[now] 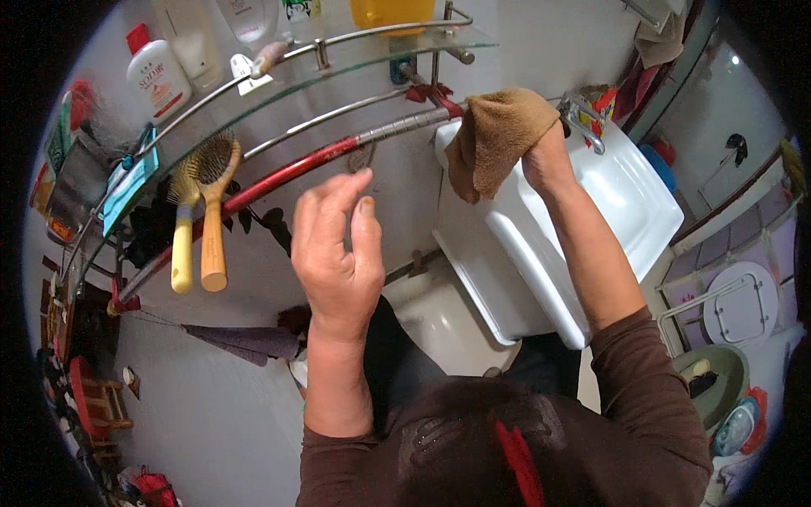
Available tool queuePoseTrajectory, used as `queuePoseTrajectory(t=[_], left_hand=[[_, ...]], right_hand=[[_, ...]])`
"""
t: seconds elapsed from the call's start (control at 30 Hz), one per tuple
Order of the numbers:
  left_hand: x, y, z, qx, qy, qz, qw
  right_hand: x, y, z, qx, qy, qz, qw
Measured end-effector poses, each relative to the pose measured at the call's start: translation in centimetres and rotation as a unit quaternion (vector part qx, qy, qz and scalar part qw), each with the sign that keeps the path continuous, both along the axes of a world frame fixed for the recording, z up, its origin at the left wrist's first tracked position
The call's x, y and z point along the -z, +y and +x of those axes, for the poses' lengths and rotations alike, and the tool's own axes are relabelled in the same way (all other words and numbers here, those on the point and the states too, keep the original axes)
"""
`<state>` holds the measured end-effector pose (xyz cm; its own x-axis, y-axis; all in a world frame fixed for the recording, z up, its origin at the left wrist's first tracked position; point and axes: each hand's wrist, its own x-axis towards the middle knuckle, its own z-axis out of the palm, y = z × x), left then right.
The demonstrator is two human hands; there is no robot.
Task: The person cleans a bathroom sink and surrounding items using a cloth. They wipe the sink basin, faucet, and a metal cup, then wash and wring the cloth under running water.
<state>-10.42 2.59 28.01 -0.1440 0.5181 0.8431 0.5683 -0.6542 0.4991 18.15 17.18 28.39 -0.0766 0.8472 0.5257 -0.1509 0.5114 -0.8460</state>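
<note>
A brown towel [507,127] hangs bunched over my right hand [549,160] at the upper right, beside the end of the shelf rail. The cloth covers most of those fingers, which are closed on it. My left hand [338,245] is raised in front of the rack, holding nothing. Its fingers are loosely bent, with the thumb standing apart from them. Just beyond it runs a red and silver rail [296,169] under a curved glass shelf [338,63]. Left of that hand, two hairbrushes [213,220] hang from the rack.
A white washbasin [634,203] with a metal tap [583,122] stands to the right. Bottles, among them a white one with a red cap [159,74], crowd the shelf. A dark purple cloth [241,340] hangs from a cord at lower left. A green basin [718,384] stands at lower right.
</note>
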Motion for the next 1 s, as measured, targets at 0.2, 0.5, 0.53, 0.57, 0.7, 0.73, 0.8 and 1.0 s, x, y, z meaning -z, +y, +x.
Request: queuePoseTrajectory(t=[0.2, 0.5, 0.53, 0.57, 0.7, 0.73, 0.8, 1.0], left_hand=[[6.9, 0.7, 2.4, 0.333, -0.35, -0.357, 0.8], [12.8, 1.0, 8.5, 0.482, -0.28, -0.343, 0.756], [12.4, 1.6, 8.1, 0.434, -0.149, -0.335, 0.823], [11.7, 2.1, 7.7, 0.404, -0.096, -0.322, 0.851], [8.4, 5.9, 5.4, -0.029, 0.272, -0.271, 0.923], [7.6, 7.6, 5.3, -0.086, 0.282, -0.355, 0.887], [6.8, 10.1, 4.5, -0.214, 0.378, -0.221, 0.873], [5.3, 16.3, 3.6, -0.253, 0.411, -0.066, 0.873]], right_hand=[[0.5, -5.9, -3.4, 0.027, -0.315, 0.078, 0.945], [-1.9, -13.0, -7.1, -0.09, -0.666, 0.131, 0.729], [-2.0, -13.2, -6.3, -0.085, -0.613, 0.145, 0.772], [-1.9, -13.2, -5.6, -0.054, -0.597, 0.147, 0.787], [-0.1, -13.3, -2.8, 0.036, -0.558, 0.14, 0.817], [0.5, -13.3, -2.1, 0.031, -0.568, 0.124, 0.813], [2.0, -13.3, -0.8, 0.023, -0.597, 0.084, 0.798], [5.3, -12.8, 0.8, 0.022, -0.548, 0.162, 0.82]])
